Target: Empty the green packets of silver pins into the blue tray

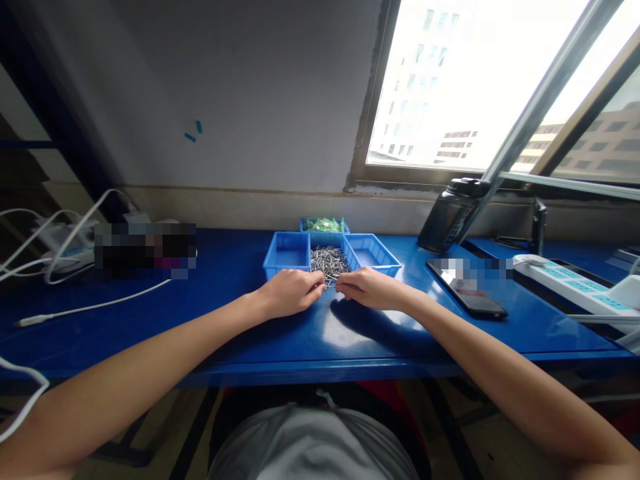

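My left hand and my right hand rest on the blue table, fingertips nearly touching in front of a blue tray. Both hands have their fingers curled in a pinch around small metal pins held between them. The blue tray's middle compartment holds a heap of small metal pins. A blue tray compartment on the left and one on the right look bare. A smaller tray behind holds green parts.
A dark bottle leans at the window sill on the right. A phone lies on the table right of my right hand, a white power strip beyond it. White cables and chargers lie at left.
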### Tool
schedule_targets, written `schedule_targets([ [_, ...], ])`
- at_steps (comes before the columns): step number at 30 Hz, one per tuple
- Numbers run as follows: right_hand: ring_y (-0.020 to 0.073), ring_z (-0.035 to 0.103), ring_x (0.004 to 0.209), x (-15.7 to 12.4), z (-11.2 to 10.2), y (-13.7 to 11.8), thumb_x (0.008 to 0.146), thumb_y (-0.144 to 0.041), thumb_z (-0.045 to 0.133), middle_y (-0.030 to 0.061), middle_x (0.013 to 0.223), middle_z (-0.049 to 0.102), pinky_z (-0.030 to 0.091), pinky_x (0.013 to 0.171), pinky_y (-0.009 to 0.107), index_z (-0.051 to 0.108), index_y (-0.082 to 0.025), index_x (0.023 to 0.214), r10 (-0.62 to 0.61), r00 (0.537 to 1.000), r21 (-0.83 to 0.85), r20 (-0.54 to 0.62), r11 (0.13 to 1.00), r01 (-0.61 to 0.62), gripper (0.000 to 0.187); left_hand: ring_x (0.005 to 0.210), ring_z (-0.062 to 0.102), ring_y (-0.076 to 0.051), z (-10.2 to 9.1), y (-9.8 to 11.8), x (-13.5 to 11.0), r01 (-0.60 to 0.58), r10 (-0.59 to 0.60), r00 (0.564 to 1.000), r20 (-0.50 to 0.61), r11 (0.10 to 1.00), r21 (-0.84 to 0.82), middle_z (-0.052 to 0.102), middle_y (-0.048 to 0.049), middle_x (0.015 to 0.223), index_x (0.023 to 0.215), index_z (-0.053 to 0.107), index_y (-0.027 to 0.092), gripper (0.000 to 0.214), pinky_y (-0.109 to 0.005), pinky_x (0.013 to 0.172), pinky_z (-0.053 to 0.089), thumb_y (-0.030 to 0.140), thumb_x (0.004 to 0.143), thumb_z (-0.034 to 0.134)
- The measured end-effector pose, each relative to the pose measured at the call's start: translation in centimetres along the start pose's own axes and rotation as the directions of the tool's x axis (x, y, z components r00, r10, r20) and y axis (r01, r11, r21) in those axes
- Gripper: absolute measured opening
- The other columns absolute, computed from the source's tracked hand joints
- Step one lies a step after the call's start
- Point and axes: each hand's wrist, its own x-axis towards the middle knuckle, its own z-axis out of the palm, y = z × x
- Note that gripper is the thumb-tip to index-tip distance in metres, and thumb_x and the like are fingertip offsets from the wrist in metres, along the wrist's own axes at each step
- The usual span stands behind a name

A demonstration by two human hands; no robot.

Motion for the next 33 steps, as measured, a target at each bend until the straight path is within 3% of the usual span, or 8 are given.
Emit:
schedule_targets([
  [6, 0.0109, 0.057, 0.060, -0.01, 0.06, -0.06, 0.090, -0.024, 0.042, 0.0031, 0.072, 0.066, 0.038, 0.057, 0.020, 0.063, -0.016, 0.087, -0.042, 0.999, -0.023, -0.002, 0.999, 0.042, 0.023, 0.064, 0.058, -0.014, -0.07, 0.08, 0.03, -0.007, 0.007, 1.000, -0.009, 1.000, 0.001, 0.062, -0.0010, 0.072, 0.082, 0.056, 0.018, 0.026, -0.022, 0.057, 0.036, 0.030, 0.092, 0.034],
  [15, 0.0101, 0.058, 0.061, -0.01, -0.03, -0.20, 0.089, -0.017, 0.039, 0.0022, 0.073, 0.066, 0.042, 0.060, 0.019, 0.062, -0.016, 0.091, -0.036, 0.999, 0.110, 0.028, 0.993, 0.033, 0.024, 0.069, 0.057, -0.011, 0.23, -0.16, 0.27, -0.063, 0.054, 0.994, -0.090, 0.993, -0.104, 0.063, 0.0003, 0.082, 0.093, 0.061, 0.019, 0.019, -0.020, 0.061, 0.039, 0.030, 0.088, 0.046],
  [23, 0.0103, 0.055, 0.059, 0.02, -0.02, -0.82, 0.091, -0.025, 0.040, 0.0030, 0.070, 0.064, 0.041, 0.059, 0.020, 0.062, -0.014, 0.087, -0.072, 0.997, 0.105, 0.024, 0.992, 0.069, 0.025, 0.080, 0.059, -0.012, 0.02, -0.19, 0.07, -0.234, 0.211, 0.970, -0.124, 0.947, -0.220, 0.062, -0.0034, 0.093, 0.099, 0.061, 0.018, 0.022, -0.019, 0.069, 0.043, 0.029, 0.089, 0.044],
  [28, 0.0092, 0.051, 0.055, -0.01, 0.00, -0.73, 0.089, -0.028, 0.046, 0.0014, 0.066, 0.062, 0.036, 0.054, 0.019, 0.063, -0.015, 0.090, -0.057, 0.998, 0.060, -0.007, 0.997, 0.058, 0.021, 0.071, 0.057, -0.011, -0.25, 0.38, -0.01, -0.152, 0.136, 0.986, -0.092, 0.969, -0.197, 0.062, -0.0007, 0.081, 0.088, 0.059, 0.017, 0.013, -0.019, 0.064, 0.042, 0.022, 0.082, 0.050],
  [33, 0.0076, 0.045, 0.049, -0.04, -0.23, -0.86, 0.087, -0.031, 0.049, -0.0014, 0.057, 0.057, 0.033, 0.050, 0.018, 0.063, -0.015, 0.094, -0.022, 1.000, 0.041, -0.008, 0.999, 0.023, 0.022, 0.061, 0.055, -0.010, -0.10, 0.17, 0.03, -0.054, 0.050, 0.998, -0.034, 0.991, -0.122, 0.063, 0.0023, 0.075, 0.084, 0.059, 0.019, 0.013, -0.020, 0.058, 0.037, 0.028, 0.083, 0.049],
])
